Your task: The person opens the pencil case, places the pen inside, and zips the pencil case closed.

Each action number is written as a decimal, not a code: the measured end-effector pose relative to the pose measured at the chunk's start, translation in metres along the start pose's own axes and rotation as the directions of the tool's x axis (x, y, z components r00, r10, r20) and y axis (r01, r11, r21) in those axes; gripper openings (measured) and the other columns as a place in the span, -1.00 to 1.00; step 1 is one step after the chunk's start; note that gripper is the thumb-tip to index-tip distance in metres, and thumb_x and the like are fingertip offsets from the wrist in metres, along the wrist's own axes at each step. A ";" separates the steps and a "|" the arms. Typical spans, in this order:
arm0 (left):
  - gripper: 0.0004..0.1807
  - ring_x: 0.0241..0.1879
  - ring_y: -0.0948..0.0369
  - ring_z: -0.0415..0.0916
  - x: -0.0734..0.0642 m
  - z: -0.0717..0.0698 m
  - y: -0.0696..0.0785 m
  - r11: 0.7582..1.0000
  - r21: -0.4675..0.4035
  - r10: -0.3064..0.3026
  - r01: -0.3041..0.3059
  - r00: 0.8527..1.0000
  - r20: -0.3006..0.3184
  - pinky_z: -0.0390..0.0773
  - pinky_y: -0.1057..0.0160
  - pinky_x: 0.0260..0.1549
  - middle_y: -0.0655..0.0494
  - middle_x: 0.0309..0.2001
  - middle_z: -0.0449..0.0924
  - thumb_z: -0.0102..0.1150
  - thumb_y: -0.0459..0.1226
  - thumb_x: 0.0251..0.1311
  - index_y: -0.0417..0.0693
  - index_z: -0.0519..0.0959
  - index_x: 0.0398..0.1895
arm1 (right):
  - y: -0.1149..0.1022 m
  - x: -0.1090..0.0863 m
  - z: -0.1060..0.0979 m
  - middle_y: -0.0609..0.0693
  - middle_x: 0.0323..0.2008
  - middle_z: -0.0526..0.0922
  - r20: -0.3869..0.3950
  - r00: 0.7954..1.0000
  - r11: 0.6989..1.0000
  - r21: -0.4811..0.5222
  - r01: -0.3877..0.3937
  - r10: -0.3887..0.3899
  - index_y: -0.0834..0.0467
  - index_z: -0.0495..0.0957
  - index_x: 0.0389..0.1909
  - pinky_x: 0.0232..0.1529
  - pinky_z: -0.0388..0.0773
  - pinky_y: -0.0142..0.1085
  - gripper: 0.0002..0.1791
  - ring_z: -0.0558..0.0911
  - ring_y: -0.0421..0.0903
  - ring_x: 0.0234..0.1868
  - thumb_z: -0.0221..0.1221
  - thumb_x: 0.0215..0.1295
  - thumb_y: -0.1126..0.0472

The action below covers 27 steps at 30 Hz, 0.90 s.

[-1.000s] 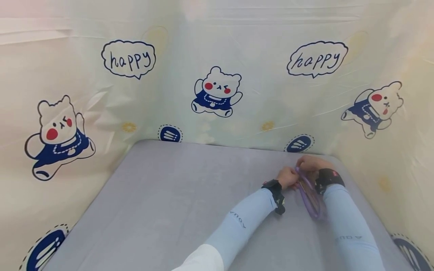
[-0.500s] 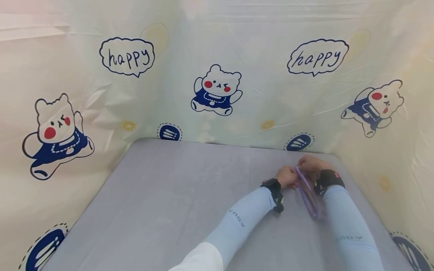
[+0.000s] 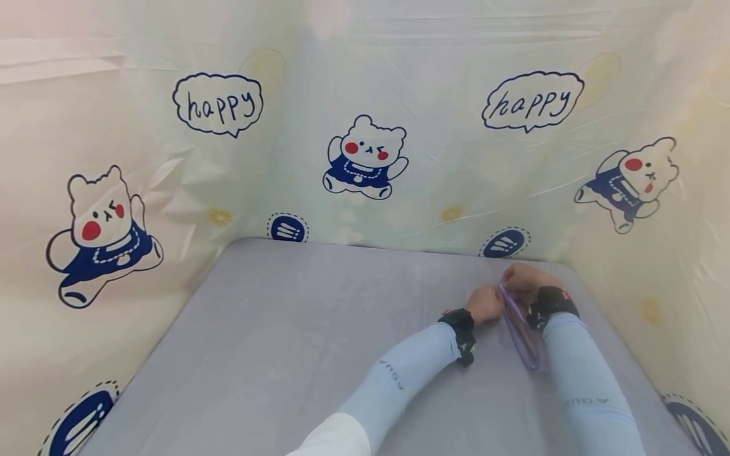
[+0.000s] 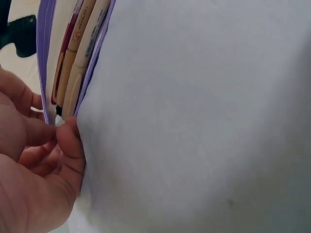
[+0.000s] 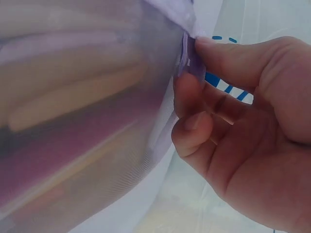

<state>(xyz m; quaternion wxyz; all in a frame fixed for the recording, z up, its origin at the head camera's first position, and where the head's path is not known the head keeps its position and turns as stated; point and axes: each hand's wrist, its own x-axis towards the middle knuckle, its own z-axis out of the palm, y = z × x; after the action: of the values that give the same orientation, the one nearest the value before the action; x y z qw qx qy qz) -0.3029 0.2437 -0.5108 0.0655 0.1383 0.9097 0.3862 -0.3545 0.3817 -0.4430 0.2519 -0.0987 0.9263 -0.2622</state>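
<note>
A see-through mesh pencil case (image 5: 73, 145) with purple zipper edges stands on the grey table at the right in the head view. Its mouth gapes, and several pens (image 4: 80, 53) in beige, tan and dark red lie lengthwise inside. My right hand (image 3: 521, 277) pinches the purple fabric at the far end of the case between thumb and index finger, as the right wrist view shows. Beside it, my left hand (image 3: 486, 305) has curled fingers and pinches the same end, where the zipper edges meet. Those fingertips hide the zipper's end.
The grey tabletop (image 3: 319, 335) extends left and toward me. Behind and on both sides hangs a pale curtain (image 3: 433, 152) printed with bears and the word happy. Both hands are near the table's far right corner.
My left hand has turned slightly and shifted a little right, closer against the end of the case. The case looks narrower than a second ago. The right hand keeps its place.
</note>
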 end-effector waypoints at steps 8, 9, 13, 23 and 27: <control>-0.64 -0.69 0.33 0.27 -0.013 0.001 -0.002 0.982 0.123 0.140 -0.144 0.989 0.037 0.23 0.42 -0.72 0.25 -0.70 0.28 -0.10 -0.20 0.38 0.05 0.32 -0.66 | 0.001 0.001 0.001 0.02 -0.58 0.48 -0.026 1.000 1.000 0.019 0.009 -0.009 0.42 0.53 -0.35 -0.52 0.39 -0.28 -0.85 0.42 -0.09 -0.53 0.18 0.13 0.37; -0.65 -0.69 0.34 0.27 -0.016 0.000 -0.003 0.978 0.126 0.158 -0.163 0.986 0.053 0.23 0.43 -0.71 0.26 -0.69 0.29 -0.11 -0.20 0.38 0.05 0.33 -0.64 | 0.001 0.002 0.001 0.03 -0.58 0.50 -0.039 0.999 1.000 0.003 0.017 -0.016 0.41 0.54 -0.36 -0.52 0.40 -0.27 -0.85 0.44 -0.07 -0.53 0.19 0.10 0.37; -0.70 -0.65 0.36 0.31 -0.033 -0.008 0.000 0.954 0.166 0.228 -0.251 0.962 0.148 0.27 0.46 -0.67 0.26 -0.66 0.34 -0.08 -0.20 0.38 0.04 0.40 -0.58 | 0.003 0.004 0.002 0.05 -0.57 0.52 -0.068 0.998 1.000 -0.009 0.015 -0.015 0.38 0.54 -0.39 -0.50 0.43 -0.24 -0.87 0.48 -0.02 -0.50 0.21 0.06 0.37; -0.72 -0.63 0.39 0.36 -0.066 -0.015 0.006 0.937 0.147 0.280 -0.318 0.932 0.231 0.32 0.48 -0.64 0.28 -0.62 0.40 -0.04 -0.17 0.41 0.04 0.47 -0.51 | 0.006 0.010 0.001 0.05 -0.57 0.52 -0.066 0.998 1.000 0.017 -0.012 0.013 0.37 0.56 -0.36 -0.50 0.48 -0.23 -0.86 0.50 -0.03 -0.51 0.18 0.13 0.34; -0.75 -0.59 0.43 0.36 -0.079 -0.013 0.008 0.911 0.192 0.310 -0.364 0.914 0.263 0.31 0.51 -0.61 0.30 -0.58 0.41 -0.04 -0.16 0.42 0.08 0.50 -0.46 | 0.011 0.012 0.000 0.05 -0.53 0.57 -0.067 0.997 0.999 -0.019 -0.032 0.031 0.31 0.59 -0.31 -0.49 0.52 -0.22 -0.85 0.52 -0.06 -0.52 0.17 0.21 0.28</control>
<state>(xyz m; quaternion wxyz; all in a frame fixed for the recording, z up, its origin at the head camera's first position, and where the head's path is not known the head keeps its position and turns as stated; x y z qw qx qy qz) -0.2292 0.2159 -0.4952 0.0840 0.3439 0.8978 0.2621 -0.3649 0.3871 -0.4538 0.2239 -0.0778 0.9382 -0.2522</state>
